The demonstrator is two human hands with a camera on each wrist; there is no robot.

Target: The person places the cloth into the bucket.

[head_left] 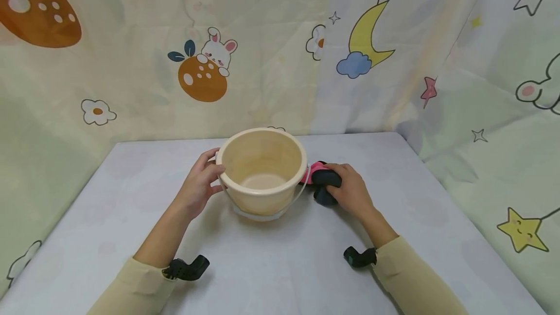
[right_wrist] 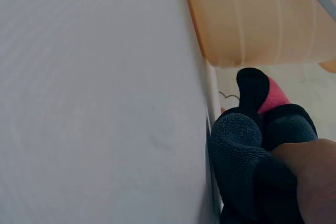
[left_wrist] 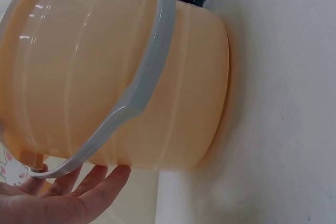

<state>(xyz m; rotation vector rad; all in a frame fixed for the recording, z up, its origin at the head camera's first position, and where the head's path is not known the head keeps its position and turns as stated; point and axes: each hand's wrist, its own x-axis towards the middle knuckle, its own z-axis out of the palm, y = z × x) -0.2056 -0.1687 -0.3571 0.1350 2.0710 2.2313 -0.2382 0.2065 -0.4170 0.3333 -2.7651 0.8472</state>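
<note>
One cream bucket [head_left: 261, 202], pinched by my left hand [head_left: 199, 186]; one dark-and-pink fabric bundle [head_left: 325, 178] beside, gripped by my right hand [head_left: 353, 192].

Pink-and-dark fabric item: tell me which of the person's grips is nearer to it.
Right. The right grip is on the pink-and-dark fabric item itself, holding it; the left grip is across the cream bucket from it, holding the bucket's opposite side.
</note>
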